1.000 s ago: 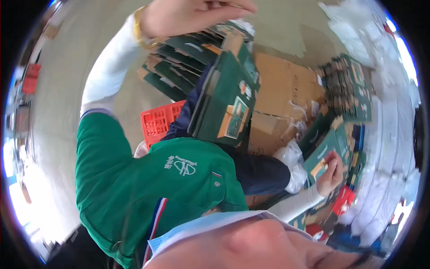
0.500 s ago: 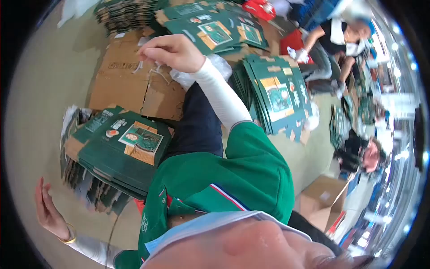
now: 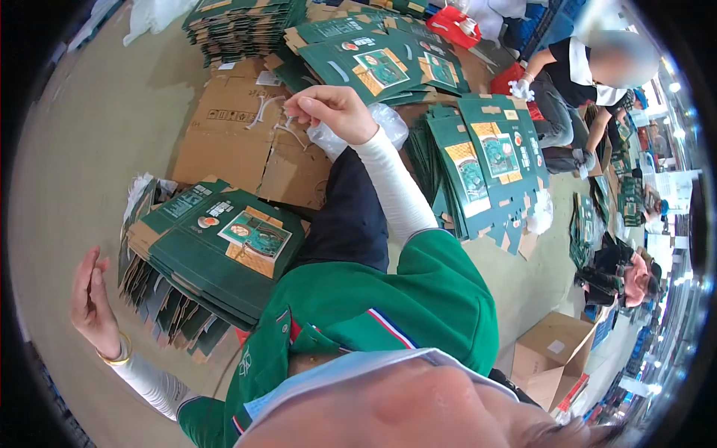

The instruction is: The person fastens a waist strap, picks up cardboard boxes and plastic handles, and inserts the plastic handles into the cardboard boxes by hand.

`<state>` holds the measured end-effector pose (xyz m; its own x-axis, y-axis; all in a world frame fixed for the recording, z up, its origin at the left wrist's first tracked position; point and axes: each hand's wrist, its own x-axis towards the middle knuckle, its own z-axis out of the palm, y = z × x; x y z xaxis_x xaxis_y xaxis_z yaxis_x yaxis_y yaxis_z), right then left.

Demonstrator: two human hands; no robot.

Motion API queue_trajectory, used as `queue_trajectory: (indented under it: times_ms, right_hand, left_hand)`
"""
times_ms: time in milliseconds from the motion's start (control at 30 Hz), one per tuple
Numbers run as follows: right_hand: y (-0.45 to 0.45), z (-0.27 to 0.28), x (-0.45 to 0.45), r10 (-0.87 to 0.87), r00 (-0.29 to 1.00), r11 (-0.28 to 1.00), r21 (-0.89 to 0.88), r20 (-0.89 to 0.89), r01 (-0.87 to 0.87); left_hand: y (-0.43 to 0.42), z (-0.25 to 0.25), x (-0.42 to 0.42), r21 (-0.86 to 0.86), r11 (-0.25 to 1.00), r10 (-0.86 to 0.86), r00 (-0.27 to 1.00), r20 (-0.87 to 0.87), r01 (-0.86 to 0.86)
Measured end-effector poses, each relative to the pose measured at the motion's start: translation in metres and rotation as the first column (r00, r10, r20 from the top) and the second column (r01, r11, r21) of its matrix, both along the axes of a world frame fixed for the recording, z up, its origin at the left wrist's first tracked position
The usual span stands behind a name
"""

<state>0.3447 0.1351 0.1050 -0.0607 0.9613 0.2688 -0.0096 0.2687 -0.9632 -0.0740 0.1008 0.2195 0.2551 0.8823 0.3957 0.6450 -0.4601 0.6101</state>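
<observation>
My right hand (image 3: 334,112) is above a brown cardboard sheet (image 3: 224,145), its fingers curled and the thumb pressed near the index finger. Whether anything small is pinched there cannot be made out. White cords (image 3: 261,110) lie on the cardboard just beside and below those fingertips. My left hand (image 3: 95,302) hangs in the air at the left, fingers extended and apart, holding nothing. Closest to it is a stack of flat green printed cartons (image 3: 190,243), whose top sheet carries a picture panel. A clear plastic bag (image 3: 388,123) sits behind my right wrist.
More green cartons lie in piles at the top (image 3: 358,60) and to the right (image 3: 485,160). A tall carton stack (image 3: 243,33) stands at the back. Another person (image 3: 556,86) in white gloves sits at upper right. An open cardboard box (image 3: 549,351) is at lower right.
My left hand has risen beside the carton stack. My right hand has drawn back slightly toward my body over the cardboard. The whole view has shifted a little.
</observation>
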Motion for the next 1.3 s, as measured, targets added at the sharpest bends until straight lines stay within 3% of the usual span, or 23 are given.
queue_trajectory:
  times_ms: [233,500,533,567,600,733,767,800,833,867,900,933,1000,1233,1300]
  right_hand:
    - [0.005,-0.009,-0.006,-0.012,0.998,0.999,-0.043,-0.057,0.010]
    - [0.007,-0.009,-0.017,-0.008,1.000,0.996,-0.085,-0.021,0.006]
    - [0.007,-0.011,-0.021,0.012,0.997,0.997,-0.071,-0.072,-0.017]
    - [0.008,-0.012,-0.020,-0.001,0.999,0.999,-0.048,0.050,0.004]
    - [0.009,-0.019,-0.021,-0.013,1.000,0.999,-0.048,0.026,0.015]
    - [0.015,-0.039,-0.018,-0.049,0.998,0.997,-0.069,-0.042,0.046]
    - [0.010,-0.028,-0.029,-0.144,0.989,0.987,-0.067,0.016,0.145]
    - [0.014,-0.033,-0.025,-0.022,1.000,1.000,0.010,0.008,0.022]
    - [0.016,-0.037,-0.027,-0.018,0.999,0.999,-0.034,-0.050,0.016]
    - [0.019,-0.039,-0.031,-0.031,0.994,0.996,-0.085,-0.103,0.023]
    - [0.021,-0.039,-0.035,-0.024,0.995,0.997,-0.080,-0.098,0.016]
    - [0.023,-0.038,-0.038,-0.032,0.995,0.997,-0.077,-0.093,0.024]
    - [0.022,-0.032,-0.046,0.004,0.996,0.997,-0.074,-0.095,-0.011]
    - [0.028,-0.032,-0.064,0.075,0.987,0.995,-0.051,-0.140,-0.083]
    - [0.028,-0.033,-0.065,0.077,0.988,0.995,-0.046,-0.135,-0.084]
  left_hand:
    - [-0.004,0.004,0.000,0.007,1.000,0.013,1.000,-0.028,-0.012]
    - [-0.007,-0.002,-0.001,0.018,0.999,0.041,0.996,0.078,-0.043]
    - [-0.010,0.001,0.001,0.019,0.999,0.048,0.999,0.022,-0.048]
    - [-0.012,0.005,0.002,0.017,0.997,0.075,0.997,-0.037,-0.074]
    - [-0.014,0.008,0.003,0.022,0.996,0.090,0.995,-0.048,-0.089]
    - [-0.013,0.005,-0.004,0.185,0.983,-0.011,0.999,-0.051,0.020]
    - [-0.012,0.003,-0.008,0.234,0.972,-0.019,0.997,-0.078,0.037]
    - [-0.011,0.003,-0.014,0.258,0.963,-0.045,0.990,-0.132,0.078]
    - [-0.018,0.007,-0.010,0.031,0.999,-0.039,0.995,0.087,0.036]
    - [-0.009,0.001,-0.016,0.312,0.943,-0.099,0.994,-0.054,0.111]
    - [-0.012,0.004,-0.016,0.258,0.960,-0.120,0.993,0.023,0.110]
    - [-0.011,0.004,-0.017,0.322,0.942,-0.097,0.995,-0.006,0.094]
    - [-0.010,0.009,-0.014,0.239,0.968,-0.087,0.995,0.051,0.072]
    - [0.004,0.017,-0.015,0.286,0.958,-0.044,0.987,0.152,-0.001]
    - [0.002,0.019,-0.012,0.224,0.975,-0.041,0.987,0.158,0.005]
